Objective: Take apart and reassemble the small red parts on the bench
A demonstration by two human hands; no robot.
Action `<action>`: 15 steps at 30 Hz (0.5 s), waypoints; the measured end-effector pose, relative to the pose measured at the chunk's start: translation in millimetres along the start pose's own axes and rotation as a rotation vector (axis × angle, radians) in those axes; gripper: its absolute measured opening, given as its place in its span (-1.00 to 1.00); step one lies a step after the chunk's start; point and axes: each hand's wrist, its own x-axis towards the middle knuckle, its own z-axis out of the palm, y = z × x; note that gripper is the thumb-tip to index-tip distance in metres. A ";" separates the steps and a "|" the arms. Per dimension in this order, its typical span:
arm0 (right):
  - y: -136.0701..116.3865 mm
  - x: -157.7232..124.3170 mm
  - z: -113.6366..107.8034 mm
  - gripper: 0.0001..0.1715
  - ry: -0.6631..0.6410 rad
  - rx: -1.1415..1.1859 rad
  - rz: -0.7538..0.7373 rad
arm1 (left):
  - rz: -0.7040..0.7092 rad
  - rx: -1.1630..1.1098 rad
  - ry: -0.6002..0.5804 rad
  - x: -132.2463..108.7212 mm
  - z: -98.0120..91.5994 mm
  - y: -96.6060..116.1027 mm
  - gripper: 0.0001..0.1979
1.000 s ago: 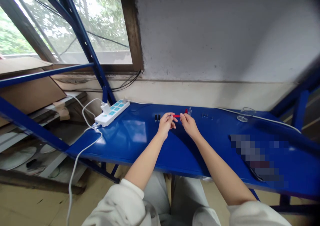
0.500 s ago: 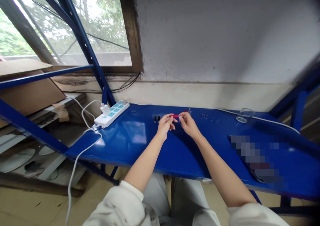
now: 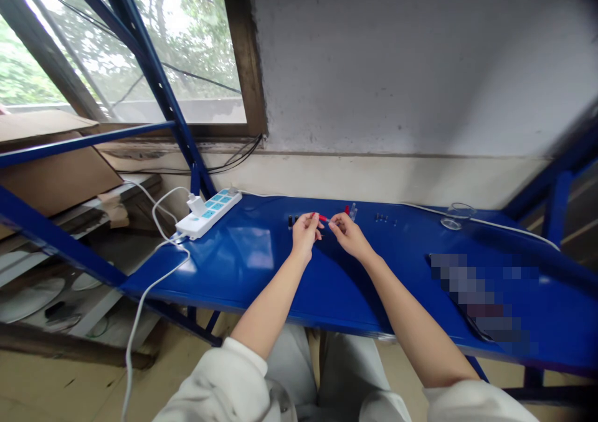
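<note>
My view from a distance, with the white power strip (image 3: 210,211) as landmark. I have both bare hands over the blue table (image 3: 238,285), well to the right of the strip. The slender red rod (image 3: 322,218) spans the small gap between them. Its long axis runs mainly crosswise, with a slight slope: the end towards the strip sits higher in my view, and the end away from it dips a little towards the person. Which end is the tip I cannot tell, since fingers cover both.

The left hand (image 3: 304,238), nearer the strip, is pinched on the rod's upper end between thumb and forefinger, its other fingers loosely curled. The right hand (image 3: 348,232), farther from the strip, has thumb and fingertips drawn together on the lower end.

Farther out from the strip, I note in order: a black cylinder (image 3: 290,222) just beside the left hand; a red piece (image 3: 347,210) and clear pieces (image 3: 354,211) behind the right hand; a row of small dark parts (image 3: 380,217); and a clear glass (image 3: 455,215), well apart.
</note>
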 end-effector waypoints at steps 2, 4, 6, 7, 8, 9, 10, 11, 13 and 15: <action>1.6 0.4 -0.1 -0.72 0.022 0.000 -0.005 | 0.073 -0.001 0.119 1.2 -0.9 0.8 -0.69; 3.0 1.2 -0.2 -0.72 0.053 0.013 0.015 | 0.096 0.007 0.182 2.2 -1.7 1.3 -0.71; 3.8 2.4 0.0 -0.71 0.094 0.051 0.045 | 0.076 0.035 0.166 2.2 -1.5 0.9 -0.72; 3.9 3.1 0.4 -0.70 0.113 0.081 0.056 | 0.063 0.053 0.136 1.8 -1.0 0.4 -0.73; 4.0 3.7 1.1 -0.69 0.124 0.112 0.062 | 0.052 0.070 0.098 1.2 -0.3 -0.3 -0.73; 4.1 4.3 1.9 -0.68 0.124 0.141 0.066 | 0.041 0.083 0.053 0.5 0.5 -0.9 -0.73; 4.3 4.7 2.8 -0.67 0.110 0.163 0.067 | 0.030 0.092 0.003 -0.3 1.3 -1.4 -0.72; 4.6 4.9 3.8 -0.67 0.084 0.178 0.068 | 0.017 0.095 -0.047 -1.1 1.9 -1.7 -0.72; 5.1 5.0 5.2 -0.66 0.026 0.195 0.072 | -0.007 0.088 -0.123 -2.4 2.6 -1.8 -0.70; 5.1 4.8 5.1 -0.66 -0.010 0.198 0.066 | -0.013 0.074 -0.156 -3.5 2.3 -1.4 -0.69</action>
